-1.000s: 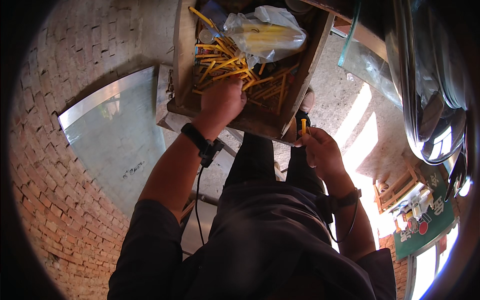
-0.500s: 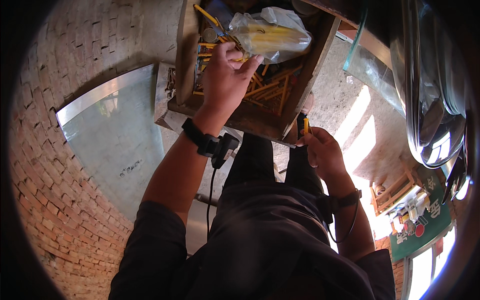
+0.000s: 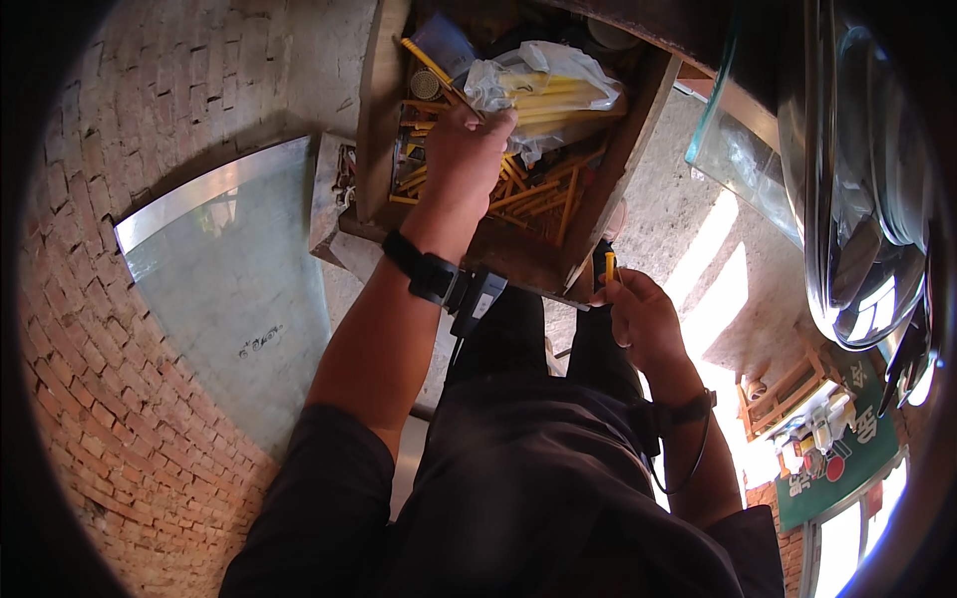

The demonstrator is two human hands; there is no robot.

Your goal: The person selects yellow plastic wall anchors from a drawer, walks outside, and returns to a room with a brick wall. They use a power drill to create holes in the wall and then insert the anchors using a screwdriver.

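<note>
Right-hand pinch: the right hand [image 3: 646, 311] has thumb and fingers closed on a short yellow stick [image 3: 610, 267], which stands nearly upright just outside the drawer's near right corner.
Left-hand grip: the left hand [image 3: 465, 154] reaches over the drawer, fingers bent together beside the bag; whether they have hold of anything, I cannot tell.
Bag: a clear plastic bag [image 3: 558, 88] of long yellow sticks lies in the drawer, just beyond the left fingertips.
Loose sticks: yellow sticks [image 3: 533, 199] lie crisscrossed in the drawer, on both sides of the left hand.
Drawer: wooden, its left wall [image 3: 385, 120] worn; a round disc [image 3: 425, 84] sits inside near that wall.
Wrists: a black band [image 3: 424, 271] on the left, another dark band [image 3: 688, 409] on the right.
Left side: a glass sheet [image 3: 234, 289] stands near a brick wall [image 3: 130, 399].
Right side: sunlit floor [image 3: 688, 189], more glass [image 3: 750, 149], a green sign [image 3: 852, 460].
</note>
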